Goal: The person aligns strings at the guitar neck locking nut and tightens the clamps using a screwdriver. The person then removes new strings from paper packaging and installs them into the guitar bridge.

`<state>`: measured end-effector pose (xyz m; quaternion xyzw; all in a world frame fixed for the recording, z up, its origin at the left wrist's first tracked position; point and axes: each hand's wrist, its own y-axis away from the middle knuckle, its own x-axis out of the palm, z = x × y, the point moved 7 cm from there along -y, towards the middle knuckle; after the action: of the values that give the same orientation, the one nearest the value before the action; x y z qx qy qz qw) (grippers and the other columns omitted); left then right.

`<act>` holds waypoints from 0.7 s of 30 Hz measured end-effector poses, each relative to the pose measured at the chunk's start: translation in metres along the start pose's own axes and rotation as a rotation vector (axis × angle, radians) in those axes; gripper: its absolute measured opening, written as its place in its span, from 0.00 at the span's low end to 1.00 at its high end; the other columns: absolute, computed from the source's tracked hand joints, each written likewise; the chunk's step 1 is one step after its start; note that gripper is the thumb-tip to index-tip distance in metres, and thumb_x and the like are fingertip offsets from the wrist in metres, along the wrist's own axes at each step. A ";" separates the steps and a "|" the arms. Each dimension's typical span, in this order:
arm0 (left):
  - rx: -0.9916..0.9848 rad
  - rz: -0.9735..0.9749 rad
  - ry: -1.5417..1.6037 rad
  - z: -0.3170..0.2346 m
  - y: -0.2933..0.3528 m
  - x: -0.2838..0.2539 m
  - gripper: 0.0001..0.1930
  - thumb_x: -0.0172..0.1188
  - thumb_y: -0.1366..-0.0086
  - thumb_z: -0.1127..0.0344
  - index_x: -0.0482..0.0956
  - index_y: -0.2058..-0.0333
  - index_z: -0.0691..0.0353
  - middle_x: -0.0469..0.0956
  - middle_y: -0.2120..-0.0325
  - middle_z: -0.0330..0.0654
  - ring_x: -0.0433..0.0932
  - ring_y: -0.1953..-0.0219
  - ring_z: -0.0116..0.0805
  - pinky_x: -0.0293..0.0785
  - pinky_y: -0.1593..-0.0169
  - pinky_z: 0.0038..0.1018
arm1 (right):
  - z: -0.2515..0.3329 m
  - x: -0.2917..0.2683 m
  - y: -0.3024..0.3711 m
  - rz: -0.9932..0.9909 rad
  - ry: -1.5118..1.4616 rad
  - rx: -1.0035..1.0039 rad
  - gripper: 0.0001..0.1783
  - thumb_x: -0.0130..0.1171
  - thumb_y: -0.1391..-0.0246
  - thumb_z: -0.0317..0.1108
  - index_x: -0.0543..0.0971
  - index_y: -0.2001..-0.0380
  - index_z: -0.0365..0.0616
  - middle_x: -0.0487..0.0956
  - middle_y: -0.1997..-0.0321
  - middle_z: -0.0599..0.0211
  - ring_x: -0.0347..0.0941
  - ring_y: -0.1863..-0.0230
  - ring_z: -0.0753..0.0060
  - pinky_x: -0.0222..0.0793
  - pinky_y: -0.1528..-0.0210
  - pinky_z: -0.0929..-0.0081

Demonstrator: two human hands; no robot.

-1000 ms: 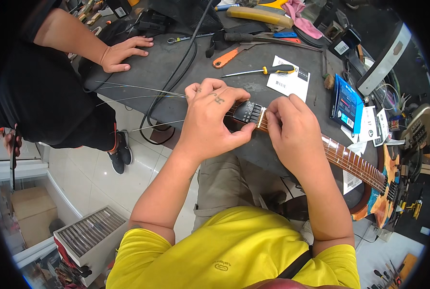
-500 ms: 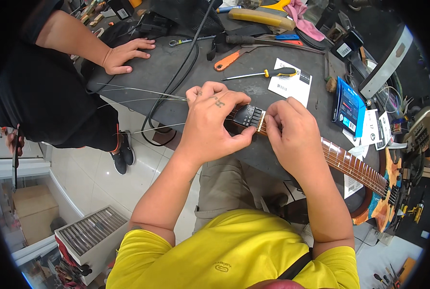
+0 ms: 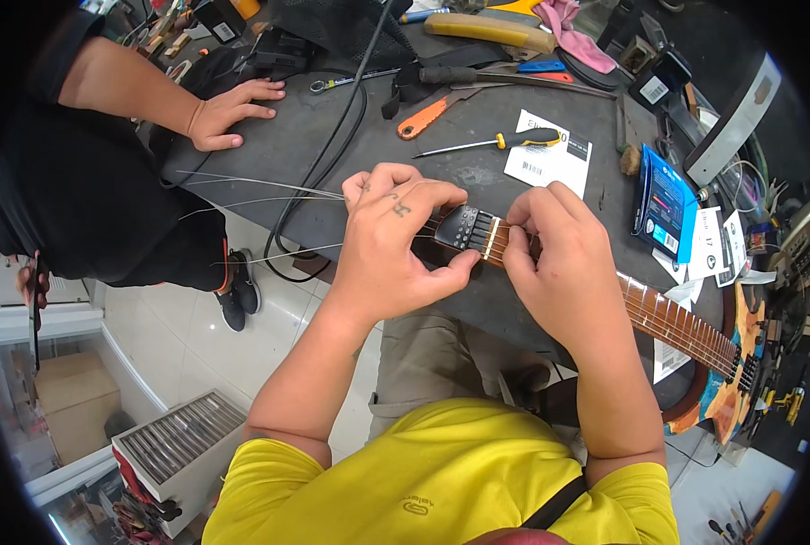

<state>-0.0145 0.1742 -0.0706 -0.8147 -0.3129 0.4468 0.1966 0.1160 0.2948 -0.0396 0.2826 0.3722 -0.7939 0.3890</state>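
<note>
A headless electric guitar lies across the bench edge, its brown fretted neck (image 3: 677, 325) running right to a wood-and-turquoise body (image 3: 730, 381). At the neck's left end is a black headpiece (image 3: 464, 227) beside a pale nut (image 3: 494, 238). My left hand (image 3: 396, 241) spans this headpiece, thumb on its near side and forefinger at its far side. Loose string ends (image 3: 260, 199) trail leftward from behind that hand. Just right of the nut, my right hand (image 3: 555, 250) is closed in a pinch over the strings; whatever its fingertips grip is hidden.
A screwdriver (image 3: 487, 143) and white card (image 3: 550, 159) lie beyond my hands, near an orange-handled tool (image 3: 423, 118). A black cable (image 3: 332, 150) crosses the bench. Another person's hand (image 3: 232, 113) rests at the far left. A blue packet (image 3: 666, 204) stands at right.
My right hand has shifted slightly right and downward, and more of the nut and headpiece shows. My left hand stays around the headpiece. The view has moved a little.
</note>
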 end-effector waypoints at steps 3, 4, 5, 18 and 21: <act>-0.008 -0.010 0.022 -0.001 -0.001 0.002 0.28 0.80 0.60 0.61 0.85 0.56 0.54 0.85 0.66 0.33 0.78 0.55 0.41 0.60 0.46 0.41 | -0.004 0.002 0.003 -0.017 -0.002 0.019 0.09 0.65 0.48 0.18 0.76 0.65 0.38 0.72 0.68 0.54 0.76 0.65 0.43 0.74 0.61 0.51; -0.011 -0.008 0.015 -0.001 -0.002 0.001 0.28 0.80 0.60 0.61 0.85 0.56 0.54 0.85 0.65 0.33 0.78 0.55 0.41 0.61 0.46 0.41 | -0.004 0.003 0.004 -0.022 0.024 0.019 0.09 0.65 0.49 0.19 0.76 0.65 0.38 0.72 0.68 0.54 0.75 0.65 0.43 0.74 0.60 0.51; -0.014 -0.005 0.008 -0.001 -0.003 0.000 0.28 0.80 0.61 0.62 0.85 0.56 0.54 0.85 0.65 0.33 0.78 0.56 0.42 0.61 0.45 0.41 | -0.004 0.003 0.004 -0.023 0.021 0.029 0.09 0.65 0.49 0.19 0.76 0.65 0.38 0.72 0.68 0.54 0.75 0.65 0.43 0.74 0.60 0.51; 0.016 0.038 -0.007 0.002 -0.002 0.004 0.30 0.78 0.64 0.66 0.86 0.55 0.59 0.90 0.61 0.37 0.77 0.58 0.40 0.68 0.46 0.36 | -0.007 0.004 0.004 -0.011 0.065 -0.043 0.08 0.66 0.47 0.27 0.76 0.67 0.43 0.72 0.67 0.59 0.75 0.64 0.51 0.65 0.59 0.56; -0.011 0.033 0.045 0.005 0.000 0.004 0.31 0.79 0.63 0.68 0.85 0.53 0.60 0.90 0.60 0.39 0.75 0.56 0.40 0.70 0.45 0.36 | -0.006 0.004 0.005 -0.022 0.087 -0.060 0.08 0.67 0.47 0.29 0.75 0.68 0.44 0.70 0.68 0.61 0.73 0.66 0.54 0.62 0.59 0.57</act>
<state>-0.0168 0.1768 -0.0758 -0.8307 -0.2976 0.4298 0.1915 0.1187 0.2958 -0.0479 0.3011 0.4155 -0.7735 0.3720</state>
